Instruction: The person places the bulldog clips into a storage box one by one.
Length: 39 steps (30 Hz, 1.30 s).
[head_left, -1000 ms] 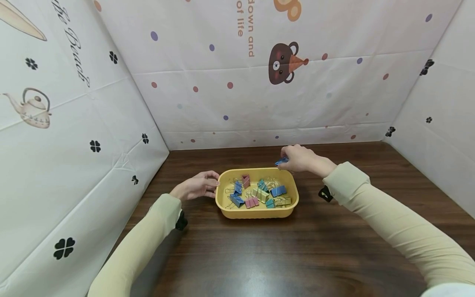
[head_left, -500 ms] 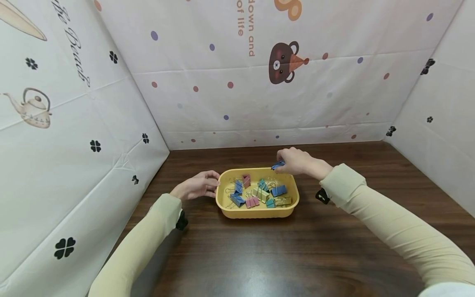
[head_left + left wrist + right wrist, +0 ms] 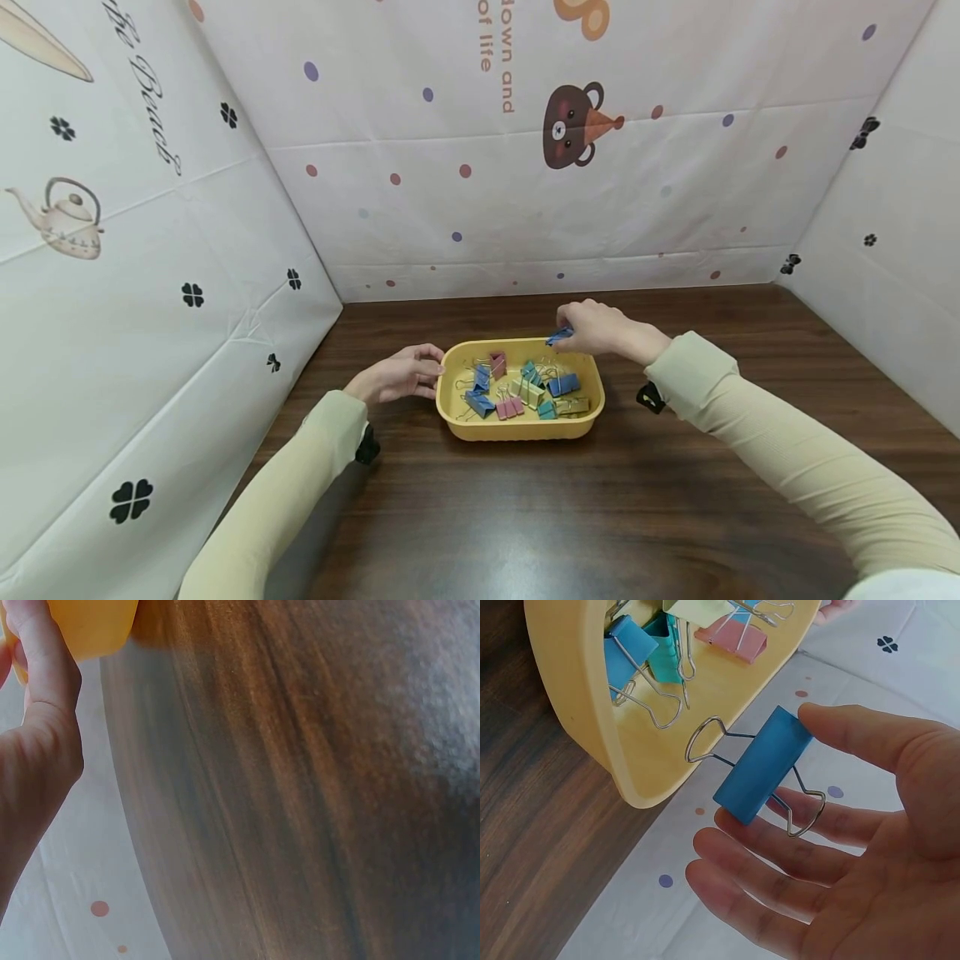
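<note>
My right hand (image 3: 597, 326) pinches a blue binder clip (image 3: 763, 765) by its ends, between thumb and fingertip, both wire handles folded outward. In the head view this clip overlaps the far right rim of a yellow plastic basket (image 3: 517, 431). Inside the basket lie several binder clips: blue (image 3: 563, 385), pink (image 3: 509, 407), teal (image 3: 547, 410) and yellow (image 3: 572, 406). My left hand (image 3: 399, 375) rests at the basket's left end, fingers loosely bent against the outer wall and a fingertip right at the rim. The left wrist view cuts off its fingertips.
The basket stands on a dark wooden table (image 3: 480, 517), towards its back. Printed white sheets hang behind the table (image 3: 420, 208) and along its left (image 3: 225, 367) and right (image 3: 885, 292) sides. Each wrist wears a black device (image 3: 367, 447).
My right hand has moved a little left and down with the blue binder clip, bringing it over the basket's far rim. The left hand and the basket stay in place.
</note>
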{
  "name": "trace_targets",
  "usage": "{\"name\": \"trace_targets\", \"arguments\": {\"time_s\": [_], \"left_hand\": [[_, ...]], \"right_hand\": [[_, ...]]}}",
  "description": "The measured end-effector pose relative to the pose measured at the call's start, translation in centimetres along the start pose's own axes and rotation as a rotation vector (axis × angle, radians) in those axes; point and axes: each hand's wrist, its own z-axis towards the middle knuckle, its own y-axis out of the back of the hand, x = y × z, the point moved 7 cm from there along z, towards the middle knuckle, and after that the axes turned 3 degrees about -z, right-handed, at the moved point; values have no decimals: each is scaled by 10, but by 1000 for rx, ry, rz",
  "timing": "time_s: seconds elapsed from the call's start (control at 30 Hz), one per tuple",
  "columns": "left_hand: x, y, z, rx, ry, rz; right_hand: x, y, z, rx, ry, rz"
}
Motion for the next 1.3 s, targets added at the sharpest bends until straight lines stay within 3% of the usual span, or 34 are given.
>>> {"name": "trace_targets", "arguments": {"time_s": [0.43, 0.6, 0.8, 1.03, 1.3], "left_hand": [[0, 1, -1, -4, 6, -3], [0, 0, -1, -3, 2, -9], [1, 2, -1, -5, 0, -4], [2, 1, 0, 1, -2, 5], [1, 3, -1, -13, -2, 7]], "right_hand": [[4, 0, -1, 0, 25, -23], [-4, 5, -1, -27, 5, -29], [-36, 7, -3, -39, -74, -46], [-87, 2, -12, 6, -162, -92], [-128, -9, -31, 141, -228, -58]]}}
